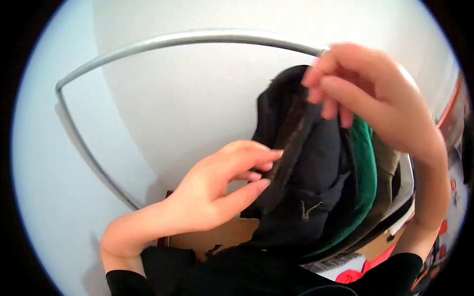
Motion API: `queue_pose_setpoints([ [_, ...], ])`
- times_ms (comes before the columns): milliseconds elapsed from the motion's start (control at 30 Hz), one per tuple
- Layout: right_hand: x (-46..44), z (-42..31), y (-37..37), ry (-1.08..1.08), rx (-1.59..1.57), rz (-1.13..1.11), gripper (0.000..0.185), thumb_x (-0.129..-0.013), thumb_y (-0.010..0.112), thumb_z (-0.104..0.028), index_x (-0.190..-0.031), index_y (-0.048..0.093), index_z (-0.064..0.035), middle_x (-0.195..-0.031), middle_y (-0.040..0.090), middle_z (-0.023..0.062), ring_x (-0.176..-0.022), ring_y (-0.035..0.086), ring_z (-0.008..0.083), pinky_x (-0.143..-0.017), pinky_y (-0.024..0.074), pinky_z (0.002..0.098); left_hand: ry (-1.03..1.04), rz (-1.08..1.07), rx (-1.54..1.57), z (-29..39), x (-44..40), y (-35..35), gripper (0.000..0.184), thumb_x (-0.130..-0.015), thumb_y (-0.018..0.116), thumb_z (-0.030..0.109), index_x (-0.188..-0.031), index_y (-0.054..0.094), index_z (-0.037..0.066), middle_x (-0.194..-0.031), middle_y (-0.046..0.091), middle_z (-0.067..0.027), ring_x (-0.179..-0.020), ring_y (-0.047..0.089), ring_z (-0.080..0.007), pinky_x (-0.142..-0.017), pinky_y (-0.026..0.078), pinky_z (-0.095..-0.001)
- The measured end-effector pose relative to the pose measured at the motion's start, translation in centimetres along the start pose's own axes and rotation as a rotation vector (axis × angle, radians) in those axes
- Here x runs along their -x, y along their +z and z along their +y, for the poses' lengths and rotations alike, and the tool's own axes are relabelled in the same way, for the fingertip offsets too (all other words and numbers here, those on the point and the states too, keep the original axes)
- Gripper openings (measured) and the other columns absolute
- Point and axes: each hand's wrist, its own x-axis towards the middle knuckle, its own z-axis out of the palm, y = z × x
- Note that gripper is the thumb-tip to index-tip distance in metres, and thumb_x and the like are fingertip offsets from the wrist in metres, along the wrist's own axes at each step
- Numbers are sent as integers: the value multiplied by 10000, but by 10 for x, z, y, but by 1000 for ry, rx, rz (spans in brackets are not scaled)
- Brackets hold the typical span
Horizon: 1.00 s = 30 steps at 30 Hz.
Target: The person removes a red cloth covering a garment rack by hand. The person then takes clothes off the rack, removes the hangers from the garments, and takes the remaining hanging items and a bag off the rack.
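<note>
Several garments hang in a row from a curved metal rail [217,35]. The nearest is a black garment [316,172] with a brownish, fuzzy edge and a small light mark low on its front. My left hand [222,187] is at that edge, its thumb and fingers closed on it. Higher up, my right hand [365,89] is near the rail and the top of the black garment, fingers curled; whatever it may hold is too small or hidden to name. Behind the black garment hangs a green garment [365,167], then a brown one [386,172].
A pale wall [197,98] stands behind the rail. The rail's side bar [94,158] slopes down at the left. A brown wooden surface [212,237] lies below the clothes. Red cloth [377,259] and patterned fabric [452,197] are at the lower right.
</note>
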Motion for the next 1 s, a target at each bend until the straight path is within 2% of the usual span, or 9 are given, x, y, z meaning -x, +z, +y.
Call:
queue_pose_setpoints([
  [67,77,-159,47,218,207,121,120,-1001,573,-31,-1089,650,-3,-907,668,43,-722,645,85,-588,505,208,75,4,-58,55,134,10,528,-996,671,150,-1486,522,23,-1393,531,-139,-1263,576,-228,-1049,495,-354],
  [200,143,-127,54,292,161,78,439,-939,656,28,-1372,585,-1,-1119,670,112,-765,655,113,-662,545,242,178,106,-257,56,97,53,823,-906,788,322,-1534,401,-43,-1414,488,-219,-1317,520,-326,-1086,456,-405],
  [300,131,-118,141,346,-85,114,665,-940,669,48,-1552,417,-12,-1246,644,159,-824,656,110,-729,558,245,255,165,-329,-29,129,43,1099,-850,817,343,-1616,147,-73,-1540,370,-311,-1415,412,-439,-1193,328,-465],
  [500,121,-121,127,355,79,-43,750,-945,732,-89,-1576,343,30,-1234,637,232,-818,677,196,-737,561,304,233,152,-62,-34,139,65,1080,-864,796,293,-1608,123,-109,-1630,281,-302,-1524,300,-410,-1241,242,-434],
  [633,102,-144,157,323,317,-78,1011,-888,811,-328,-1582,212,100,-1190,630,298,-900,679,331,-820,559,382,292,57,74,-55,164,36,951,-909,745,235,-1602,191,-109,-1683,196,-292,-1573,224,-362,-1254,198,-420],
  [733,91,-160,170,376,407,-117,1211,-827,852,-457,-1580,115,139,-1187,620,347,-1017,683,420,-883,553,426,245,-50,487,-71,172,29,763,-956,651,112,-1584,277,-106,-1688,223,-264,-1577,230,-329,-1257,197,-410],
  [867,81,-187,192,693,288,-59,1321,-775,888,-468,-1597,31,109,-1478,434,392,-1357,502,497,-1120,433,443,268,-176,436,-81,175,0,655,-965,604,73,-1556,371,-88,-1649,331,-259,-1543,328,-322,-1243,249,-392],
  [967,81,-202,201,638,403,19,1286,-787,871,-489,-1548,84,187,-1366,504,408,-1285,552,491,-1086,466,453,386,-274,215,-78,168,-26,651,-946,617,71,-1549,409,-59,-1625,381,-252,-1519,372,-360,-1235,278,-416],
  [1000,79,-208,204,724,357,21,1303,-781,874,-507,-1560,73,164,-1438,448,418,-1385,471,489,-1154,405,450,396,-298,230,-79,165,-30,651,-946,617,71,-1549,409,-59,-1625,381,-252,-1519,372,-360,-1235,278,-416],
])
